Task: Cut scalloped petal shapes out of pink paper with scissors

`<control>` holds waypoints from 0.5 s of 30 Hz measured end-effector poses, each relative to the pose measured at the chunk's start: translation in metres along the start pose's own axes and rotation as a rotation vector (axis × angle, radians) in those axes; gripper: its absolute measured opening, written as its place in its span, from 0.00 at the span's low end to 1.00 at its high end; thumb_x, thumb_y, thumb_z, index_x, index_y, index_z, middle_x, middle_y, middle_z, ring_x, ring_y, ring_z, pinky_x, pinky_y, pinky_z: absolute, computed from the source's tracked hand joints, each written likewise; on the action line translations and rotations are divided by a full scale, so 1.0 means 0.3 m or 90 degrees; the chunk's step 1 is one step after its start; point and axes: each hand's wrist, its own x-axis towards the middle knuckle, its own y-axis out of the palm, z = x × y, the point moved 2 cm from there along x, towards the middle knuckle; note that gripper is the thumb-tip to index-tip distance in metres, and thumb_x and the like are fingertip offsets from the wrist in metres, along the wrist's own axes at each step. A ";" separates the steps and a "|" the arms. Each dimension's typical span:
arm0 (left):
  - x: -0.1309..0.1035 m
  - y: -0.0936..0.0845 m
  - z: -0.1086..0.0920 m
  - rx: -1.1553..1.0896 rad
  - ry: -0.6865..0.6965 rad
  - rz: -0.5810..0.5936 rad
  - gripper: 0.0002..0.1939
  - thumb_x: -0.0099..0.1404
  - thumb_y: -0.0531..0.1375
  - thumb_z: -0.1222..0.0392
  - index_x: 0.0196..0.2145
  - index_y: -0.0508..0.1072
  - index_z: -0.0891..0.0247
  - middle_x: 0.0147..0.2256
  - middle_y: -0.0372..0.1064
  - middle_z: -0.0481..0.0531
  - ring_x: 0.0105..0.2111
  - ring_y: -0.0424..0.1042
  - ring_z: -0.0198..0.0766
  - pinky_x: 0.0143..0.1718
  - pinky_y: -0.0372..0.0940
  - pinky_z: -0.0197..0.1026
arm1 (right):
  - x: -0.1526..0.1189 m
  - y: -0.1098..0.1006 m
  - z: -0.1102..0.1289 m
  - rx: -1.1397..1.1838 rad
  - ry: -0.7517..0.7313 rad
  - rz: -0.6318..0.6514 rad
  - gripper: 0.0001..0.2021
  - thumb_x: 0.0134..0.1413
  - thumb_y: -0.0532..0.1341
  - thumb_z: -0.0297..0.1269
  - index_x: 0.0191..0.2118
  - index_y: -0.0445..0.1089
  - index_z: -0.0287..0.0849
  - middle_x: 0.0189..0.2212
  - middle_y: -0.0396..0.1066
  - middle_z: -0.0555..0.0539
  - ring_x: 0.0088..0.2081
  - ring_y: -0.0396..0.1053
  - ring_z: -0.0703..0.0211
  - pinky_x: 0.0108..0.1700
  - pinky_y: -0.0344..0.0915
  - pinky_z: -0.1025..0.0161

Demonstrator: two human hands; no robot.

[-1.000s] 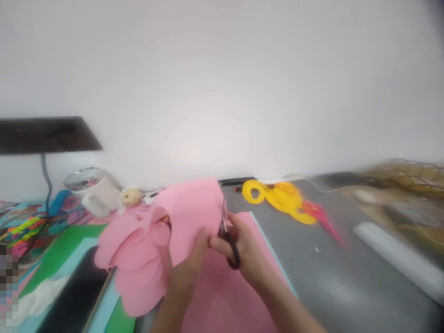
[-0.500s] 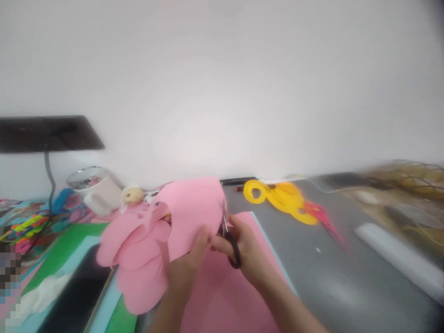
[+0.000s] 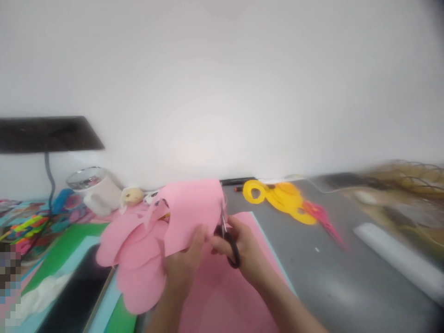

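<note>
Your left hand point(image 3: 183, 261) enters from the near edge, fingers beneath and thumb on top, pinching the near edge of a thin pink paper-like piece with a curved cut-out side point(image 3: 194, 203). Your right hand point(image 3: 244, 247) is angled inward from the right, fingers curled round the handles of black-handled metal scissors point(image 3: 227, 235); the two hands nearly meet at the fingertips. The piece is held up in front of you, over a larger flat pink sheet point(image 3: 225, 296); its far edge runs nearly straight across, and its near left corner points towards you. Which way its long axis runs cannot be told. The scissors lie lengthwise away from you, tips pointing forward at the piece's right edge, handle loop nearest you. Beneath is a grey counter point(image 3: 312, 282). To your left overlap rounded pink cut-outs point(image 3: 140, 273), with a white mug point(image 3: 104, 199) behind them; to your right lie yellow ring-like cut-outs point(image 3: 284, 201), touching pink-handled scissors point(image 3: 322, 219). A plain pale wall point(image 3: 222, 92) closes the scene, a dark flat panel point(image 3: 45, 134) standing out at its left
</note>
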 end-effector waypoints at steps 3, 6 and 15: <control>0.010 0.004 -0.021 -0.036 -0.018 0.000 0.12 0.47 0.66 0.50 0.24 0.75 0.62 0.25 0.76 0.54 0.30 0.76 0.47 0.43 0.71 0.50 | 0.001 0.002 0.005 -0.003 0.001 -0.007 0.15 0.38 0.69 0.36 0.32 0.65 0.42 0.19 0.65 0.56 0.23 0.64 0.63 0.27 0.63 0.65; 0.017 0.004 -0.025 -0.044 -0.025 -0.003 0.13 0.45 0.66 0.51 0.23 0.74 0.63 0.26 0.76 0.55 0.33 0.76 0.48 0.39 0.72 0.47 | 0.002 0.003 0.006 -0.007 0.010 -0.021 0.15 0.36 0.70 0.36 0.31 0.65 0.42 0.18 0.64 0.56 0.22 0.63 0.64 0.26 0.62 0.65; 0.029 0.007 0.017 -0.107 0.006 0.012 0.17 0.45 0.69 0.50 0.28 0.76 0.66 0.28 0.77 0.56 0.31 0.77 0.46 0.34 0.74 0.44 | -0.004 0.010 -0.003 -0.009 0.017 -0.009 0.14 0.38 0.69 0.36 0.29 0.63 0.42 0.18 0.62 0.57 0.22 0.61 0.65 0.28 0.62 0.65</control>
